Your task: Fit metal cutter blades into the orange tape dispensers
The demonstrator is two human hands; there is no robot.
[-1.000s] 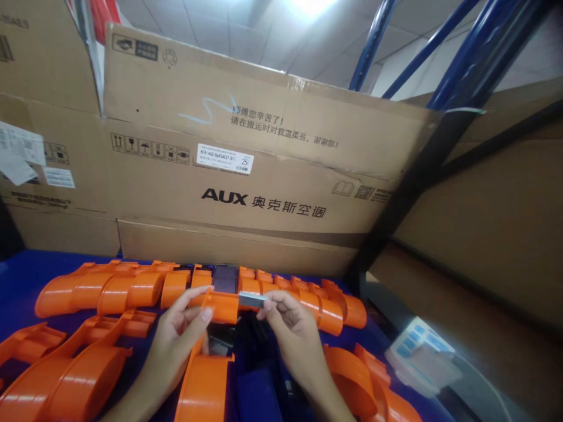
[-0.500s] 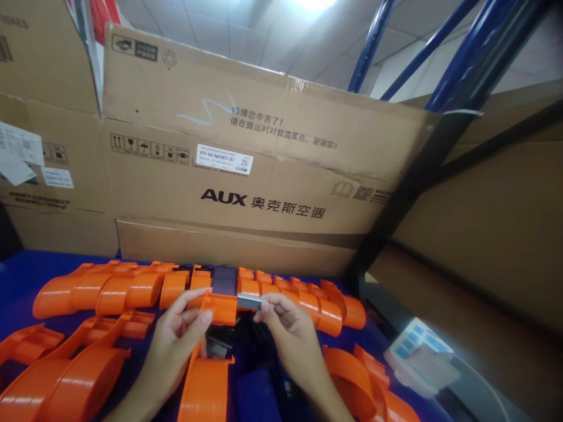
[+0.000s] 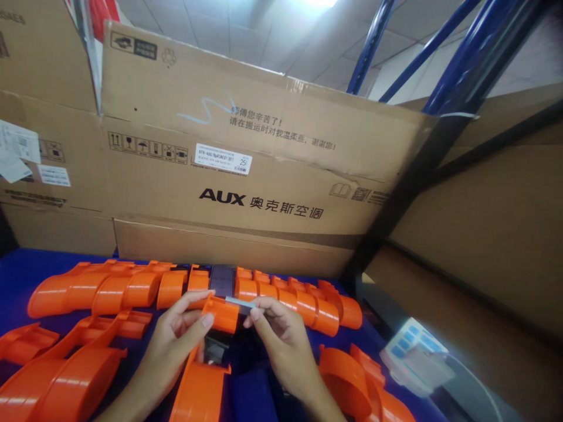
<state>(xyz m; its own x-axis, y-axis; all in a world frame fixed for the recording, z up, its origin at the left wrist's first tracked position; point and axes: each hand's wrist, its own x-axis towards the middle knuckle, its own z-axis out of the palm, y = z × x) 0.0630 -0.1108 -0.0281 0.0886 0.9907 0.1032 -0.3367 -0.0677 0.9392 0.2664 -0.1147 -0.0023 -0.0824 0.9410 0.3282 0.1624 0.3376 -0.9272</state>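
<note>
My left hand (image 3: 176, 337) grips an orange plastic tape dispenser (image 3: 223, 316), thumb on its front and fingers behind. Its flat end faces up, while its curved body (image 3: 200, 384) hangs below near the bottom edge. Between the thumb and fingers of my right hand (image 3: 284, 337) is a thin grey metal blade (image 3: 240, 303) with a toothed edge. The blade's left end lies at the top edge of the dispenser's flat end. Whether it is seated there, I cannot tell. Dark parts (image 3: 215, 346) show below, partly hidden by the dispenser.
Rows of orange dispensers (image 3: 108, 287) lie along the back and both sides of the blue table (image 3: 26, 264). A dark rectangular object (image 3: 222, 281) stands in the back row. Cardboard boxes (image 3: 272, 193) form a wall behind. A pale device with blue panels (image 3: 417, 357) sits at right.
My right hand has moved slightly left, bringing the blade from beside the dispenser's end onto its top edge. The blade has tilted so its teeth show. The dispenser has turned slightly.
</note>
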